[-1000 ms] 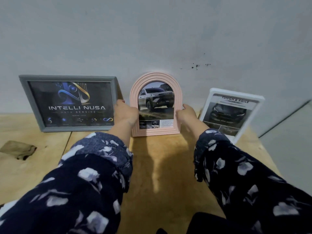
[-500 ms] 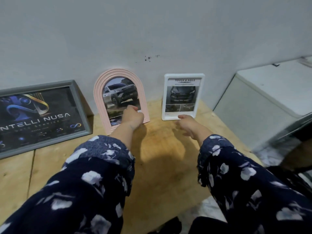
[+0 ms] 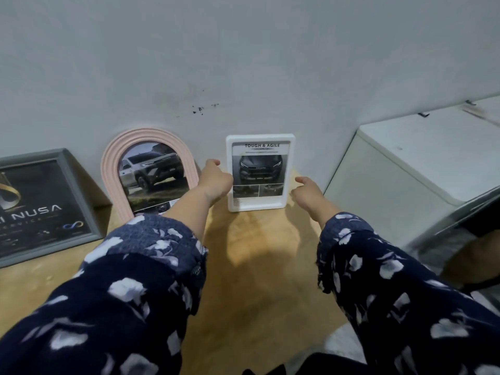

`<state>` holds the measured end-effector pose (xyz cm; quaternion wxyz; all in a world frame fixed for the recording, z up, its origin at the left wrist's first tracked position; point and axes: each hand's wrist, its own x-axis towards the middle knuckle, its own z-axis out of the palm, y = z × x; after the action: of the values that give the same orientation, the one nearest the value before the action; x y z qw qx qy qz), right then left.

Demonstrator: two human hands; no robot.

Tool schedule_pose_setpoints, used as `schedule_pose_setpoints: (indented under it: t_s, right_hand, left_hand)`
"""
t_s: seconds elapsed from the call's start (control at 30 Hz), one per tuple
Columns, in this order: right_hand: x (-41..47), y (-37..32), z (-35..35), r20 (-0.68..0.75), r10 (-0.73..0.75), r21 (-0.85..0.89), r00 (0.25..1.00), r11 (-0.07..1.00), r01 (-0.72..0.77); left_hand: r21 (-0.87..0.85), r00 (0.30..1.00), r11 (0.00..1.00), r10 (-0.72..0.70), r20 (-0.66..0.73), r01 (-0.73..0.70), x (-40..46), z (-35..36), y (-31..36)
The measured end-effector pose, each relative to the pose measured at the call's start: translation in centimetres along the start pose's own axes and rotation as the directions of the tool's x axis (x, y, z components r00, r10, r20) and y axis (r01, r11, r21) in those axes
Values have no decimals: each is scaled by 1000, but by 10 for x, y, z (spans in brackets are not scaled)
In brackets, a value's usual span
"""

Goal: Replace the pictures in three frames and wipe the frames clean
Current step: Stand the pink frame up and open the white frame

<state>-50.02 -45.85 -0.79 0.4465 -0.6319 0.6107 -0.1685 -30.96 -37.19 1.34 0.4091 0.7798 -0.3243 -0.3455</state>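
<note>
Grey frame (image 3: 67,196) far left, cut by the edge, leaning on the wall (image 3: 243,63); pink arched frame (image 3: 113,171) next, propped upright on the wooden table (image 3: 257,253); left hand (image 3: 215,181) between pink and white frame (image 3: 230,174), loosely curled, touching or just beside its left edge, gripping nothing visible; right hand (image 3: 308,192) near the right side, apart, fingers slack, empty; white cabinet (image 3: 405,169) far right.

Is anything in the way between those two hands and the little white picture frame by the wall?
Nothing visible. The white frame stands upright at the wall with bare table in front. The left hand is at its left edge, the right hand just off its right side. The pink arched frame stands apart, further left.
</note>
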Motion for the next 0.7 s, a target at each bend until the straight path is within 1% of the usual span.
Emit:
schedule_pose_setpoints:
  t_s: [0.1,0.23,0.33,0.4,0.57,0.7]
  right_hand:
    - [18,-2,-2,35,-9,15,999,1000,9]
    - [45,0,-1,115,-58,55,992,997,52]
    - [59,5,6,163,-113,3,980,994,114]
    - [65,10,10,158,-149,-74,976,984,162]
    - [69,12,11,153,-243,-124,958,957,263]
    - [57,-8,3,152,-380,-150,913,904,401]
  left_hand:
    - [-8,998,998,-62,-19,62,13,9,4]
    - [-52,992,991,-121,-26,120,26,31,4]
    - [-71,989,989,-133,-57,129,32,42,3]
    - [-87,988,987,-140,-71,134,34,47,3]
    - [-137,980,979,-169,-109,154,29,47,4]
    - [-235,945,946,-270,-183,224,11,38,1]
